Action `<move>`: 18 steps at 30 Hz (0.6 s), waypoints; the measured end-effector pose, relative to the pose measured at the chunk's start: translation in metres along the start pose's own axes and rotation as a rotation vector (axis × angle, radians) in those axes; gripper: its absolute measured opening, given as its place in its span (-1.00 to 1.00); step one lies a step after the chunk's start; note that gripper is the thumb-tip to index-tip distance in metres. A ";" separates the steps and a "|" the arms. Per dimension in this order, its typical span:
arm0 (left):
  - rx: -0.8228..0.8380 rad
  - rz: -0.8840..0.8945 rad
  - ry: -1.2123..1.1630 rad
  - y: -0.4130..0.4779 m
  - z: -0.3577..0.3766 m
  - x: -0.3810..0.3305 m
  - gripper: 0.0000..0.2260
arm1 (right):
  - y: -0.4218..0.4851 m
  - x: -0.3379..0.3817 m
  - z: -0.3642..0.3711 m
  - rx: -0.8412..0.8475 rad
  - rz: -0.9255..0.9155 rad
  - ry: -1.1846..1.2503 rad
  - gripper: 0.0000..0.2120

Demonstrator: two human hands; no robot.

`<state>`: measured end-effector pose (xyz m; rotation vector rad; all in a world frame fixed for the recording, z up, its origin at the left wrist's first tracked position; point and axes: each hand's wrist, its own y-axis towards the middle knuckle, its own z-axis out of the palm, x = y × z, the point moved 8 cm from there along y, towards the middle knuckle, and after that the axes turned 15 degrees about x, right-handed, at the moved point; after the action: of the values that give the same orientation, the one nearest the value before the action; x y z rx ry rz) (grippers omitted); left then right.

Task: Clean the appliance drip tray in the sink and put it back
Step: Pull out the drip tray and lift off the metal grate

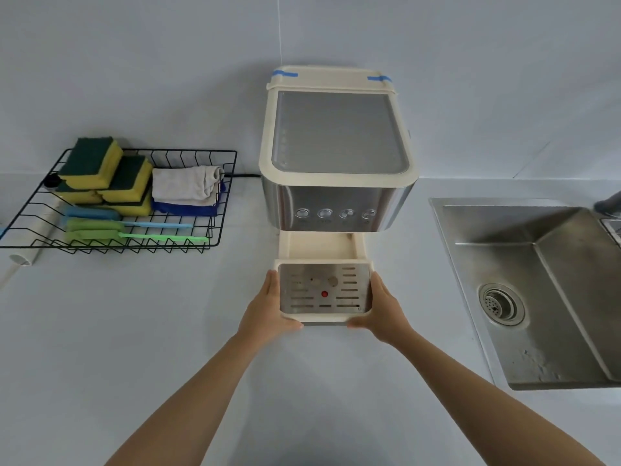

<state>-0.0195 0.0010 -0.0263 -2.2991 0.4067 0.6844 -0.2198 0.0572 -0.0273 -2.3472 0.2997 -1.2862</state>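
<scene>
A cream and steel appliance [337,169] stands on the counter against the wall. In front of its base sits the cream drip tray [325,318], topped by a slotted metal grate with a red dot. The tray is partly out of the appliance's cream base slot [321,245]. My left hand [268,309] grips the tray's left side and my right hand [381,309] grips its right side, thumbs on the front edge. A steel sink [537,290] with a round drain lies to the right.
A black wire rack [215,196] at the left holds yellow-green sponges [107,176], folded cloths [186,190] and blue and green brushes [134,230]. A white tube [37,230] lies by the rack. A faucet [610,203] shows at the right edge.
</scene>
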 end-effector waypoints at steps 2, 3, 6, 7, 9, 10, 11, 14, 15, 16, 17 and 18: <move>0.002 0.001 -0.003 -0.007 0.006 0.002 -0.11 | -0.008 -0.002 0.005 0.002 -0.002 -0.003 -0.29; 0.002 0.004 -0.006 -0.009 0.009 0.002 -0.11 | -0.012 -0.003 0.007 0.004 -0.003 -0.001 -0.29; 0.010 0.006 -0.011 -0.016 0.017 0.002 -0.09 | -0.024 -0.007 0.011 -0.001 0.003 0.017 -0.27; 0.013 0.004 -0.012 -0.019 0.019 0.001 -0.08 | -0.028 -0.008 0.012 -0.003 0.005 0.018 -0.26; 0.018 0.004 -0.014 -0.023 0.023 0.001 -0.06 | -0.036 -0.010 0.013 -0.007 0.013 0.025 -0.25; 0.019 0.010 -0.014 -0.025 0.025 0.000 -0.06 | -0.039 -0.011 0.014 -0.011 0.017 0.032 -0.26; 0.020 0.021 -0.013 -0.027 0.027 -0.001 -0.05 | -0.043 -0.012 0.014 -0.017 0.022 0.038 -0.27; 0.016 0.054 -0.010 -0.033 0.031 -0.006 -0.01 | -0.055 -0.015 0.014 -0.035 0.032 0.049 -0.24; 0.018 0.063 -0.009 -0.034 0.034 -0.008 0.00 | -0.059 -0.017 0.013 -0.040 0.036 0.051 -0.23; 0.022 0.072 -0.005 -0.035 0.036 -0.011 0.02 | -0.063 -0.019 0.012 -0.046 0.040 0.052 -0.22; 0.026 0.078 0.005 -0.036 0.039 -0.014 0.03 | -0.068 -0.021 0.010 -0.054 0.045 0.052 -0.22; 0.030 0.080 0.020 -0.036 0.041 -0.017 0.04 | -0.072 -0.023 0.009 -0.060 0.048 0.051 -0.22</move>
<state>-0.0314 0.0566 -0.0230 -2.2730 0.5169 0.6904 -0.2269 0.1321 -0.0140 -2.3448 0.4138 -1.3334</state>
